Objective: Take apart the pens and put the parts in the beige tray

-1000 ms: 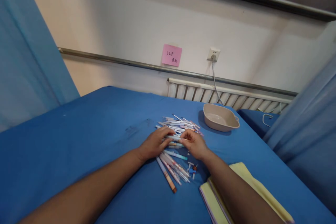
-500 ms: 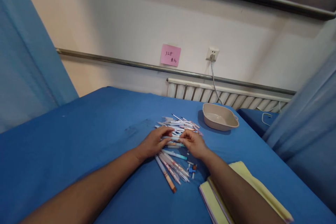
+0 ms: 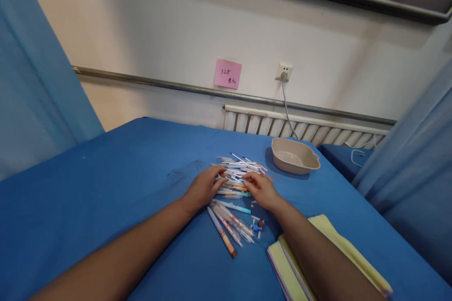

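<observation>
A heap of pens and thin white refills (image 3: 240,167) lies on the blue sheet between my two hands. My left hand (image 3: 204,189) is at the heap's left edge, thumb and fingertips apart, with nothing plainly between them. At the right edge is my right hand (image 3: 261,190), thumb and fingers pinched close over the heap; what they hold, if anything, is hard to make out. Nearer me lie a bundle of clear patterned pen barrels (image 3: 233,223), a white and turquoise pen (image 3: 235,206) and a blue-grey and orange pen (image 3: 222,233).
Small blue and brown pieces (image 3: 258,226) lie beside the barrels. A beige basin (image 3: 294,156) stands at the back right of the blue-covered surface (image 3: 169,150). Under my right forearm is a folded yellow cloth (image 3: 330,230). A radiator (image 3: 264,123) and a plugged-in cord (image 3: 286,103) are behind.
My hands have drawn apart a little over the heap. The light pen barrel that was between their fingertips is no longer held across them.
</observation>
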Motion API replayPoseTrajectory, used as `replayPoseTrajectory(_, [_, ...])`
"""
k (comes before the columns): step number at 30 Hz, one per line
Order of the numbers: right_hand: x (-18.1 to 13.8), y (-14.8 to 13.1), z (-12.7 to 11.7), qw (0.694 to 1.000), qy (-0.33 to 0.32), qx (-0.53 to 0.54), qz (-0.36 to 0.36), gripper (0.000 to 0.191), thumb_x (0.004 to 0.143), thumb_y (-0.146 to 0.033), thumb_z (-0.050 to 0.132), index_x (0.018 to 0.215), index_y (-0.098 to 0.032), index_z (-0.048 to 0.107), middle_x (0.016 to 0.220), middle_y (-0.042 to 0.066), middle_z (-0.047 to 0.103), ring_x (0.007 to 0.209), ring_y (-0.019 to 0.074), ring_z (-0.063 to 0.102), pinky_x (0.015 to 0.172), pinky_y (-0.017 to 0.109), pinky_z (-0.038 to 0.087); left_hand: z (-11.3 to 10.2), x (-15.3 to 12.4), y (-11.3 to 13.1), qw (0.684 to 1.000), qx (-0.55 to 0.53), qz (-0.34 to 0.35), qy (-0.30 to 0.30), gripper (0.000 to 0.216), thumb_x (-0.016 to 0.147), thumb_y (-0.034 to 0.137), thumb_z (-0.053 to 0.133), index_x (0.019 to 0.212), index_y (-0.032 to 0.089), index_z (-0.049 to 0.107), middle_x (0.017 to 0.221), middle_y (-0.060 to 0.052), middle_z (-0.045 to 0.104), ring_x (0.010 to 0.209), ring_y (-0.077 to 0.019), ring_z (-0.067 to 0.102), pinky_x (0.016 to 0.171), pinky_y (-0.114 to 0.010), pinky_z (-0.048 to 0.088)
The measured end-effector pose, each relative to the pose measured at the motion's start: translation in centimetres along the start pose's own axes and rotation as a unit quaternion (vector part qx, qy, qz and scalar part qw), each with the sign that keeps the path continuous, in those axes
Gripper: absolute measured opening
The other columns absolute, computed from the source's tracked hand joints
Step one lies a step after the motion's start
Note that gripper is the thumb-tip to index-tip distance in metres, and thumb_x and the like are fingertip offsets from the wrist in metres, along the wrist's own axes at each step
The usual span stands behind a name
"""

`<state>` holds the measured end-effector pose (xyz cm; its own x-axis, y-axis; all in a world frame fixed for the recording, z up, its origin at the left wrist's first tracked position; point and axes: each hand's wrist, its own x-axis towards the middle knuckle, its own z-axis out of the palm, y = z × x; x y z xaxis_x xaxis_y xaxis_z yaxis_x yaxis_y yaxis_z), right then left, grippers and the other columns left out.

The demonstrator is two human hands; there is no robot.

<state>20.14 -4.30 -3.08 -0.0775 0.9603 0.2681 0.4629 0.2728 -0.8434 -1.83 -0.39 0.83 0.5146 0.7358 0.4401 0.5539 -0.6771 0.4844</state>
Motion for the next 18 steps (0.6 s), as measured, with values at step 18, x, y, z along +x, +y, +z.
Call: replayPoseTrajectory(18, [-2.4,-4.8,0.1,0.960,-0.149,-0.198,-0.131,0.016,0.073,-0.018,0.063,0.088,-0.022,0.064,0.079,0.002,0.065,0.071,0.0158,0.056,0.065,0.025,0.038,0.6,-0.1,-1.0,1.000,-0.016,-0.006,0.003,0.024,0.082,0.024,0.052,0.103,0.018,0.062,0.103,-0.008,0.066,0.100,-0.0214,0.059,0.091,-0.037,0.044])
